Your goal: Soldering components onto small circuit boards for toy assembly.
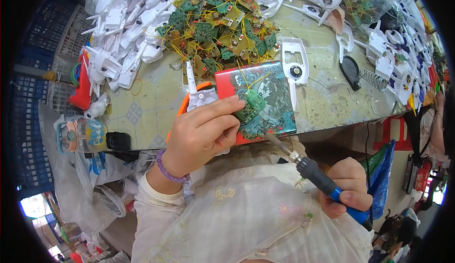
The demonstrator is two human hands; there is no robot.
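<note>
My left hand [199, 128], with a purple bead bracelet at the wrist, pinches a small green circuit board [251, 106] by its left edge. Yellow wires rise from the board. It is held over a red and teal patterned flat pad [279, 85] near the table's front edge. In my right hand [348, 189] is a soldering iron [318, 177] with a blue and black handle. Its tip points up and left, just below the board and apart from it. A white plastic housing [201, 97] lies left of the pad, partly behind my left hand, over an orange ring-shaped thing [184, 106].
A heap of wired circuit boards [213, 26] lies beyond the pad. White plastic housings [128, 21] pile up at the far left, more [395, 59] at the right. A white frame with a speaker [295, 64], a coil spring iron stand [372, 79] and a bottle [83, 135] rest on the table.
</note>
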